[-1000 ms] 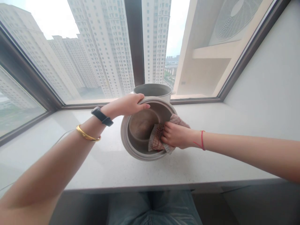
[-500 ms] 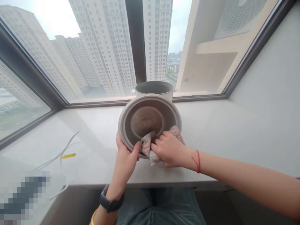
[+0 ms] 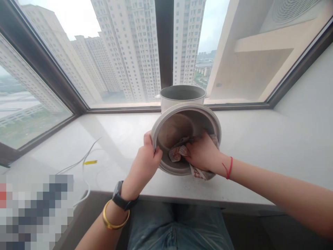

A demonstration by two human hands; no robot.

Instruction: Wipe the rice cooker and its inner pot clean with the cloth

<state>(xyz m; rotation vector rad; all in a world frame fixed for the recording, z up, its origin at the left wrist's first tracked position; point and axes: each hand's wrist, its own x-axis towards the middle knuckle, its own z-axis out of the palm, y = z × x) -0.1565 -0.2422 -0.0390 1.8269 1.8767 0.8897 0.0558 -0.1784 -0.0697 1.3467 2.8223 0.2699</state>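
A round metal pot (image 3: 166, 128) with a brownish inner bottom is tilted, its opening facing me. My left hand (image 3: 150, 155) grips the rim on the left side, thumb inside and fingers behind. Inside the pot, my right hand (image 3: 204, 151) presses a checked reddish-grey cloth (image 3: 177, 152) against the lower wall. Part of that cloth hangs out over the near right rim. The fingertips of the right hand are hidden in the cloth and shadow. Right behind the tilted pot stands a second, white pot (image 3: 182, 102), upright with a grey inside.
The white windowsill (image 3: 117, 156) carries both pots. On its left lie a white cable (image 3: 87, 189) and a yellow tag (image 3: 90, 162). A pixelated patch covers the lower left. Dark-framed windows (image 3: 166, 45) rise behind the sill, and a wall stands to the right.
The view has shifted, moving everything rightward. The pot is turned further, my left hand sits higher on its rim, and my right hand with the cloth has gone deeper inside.
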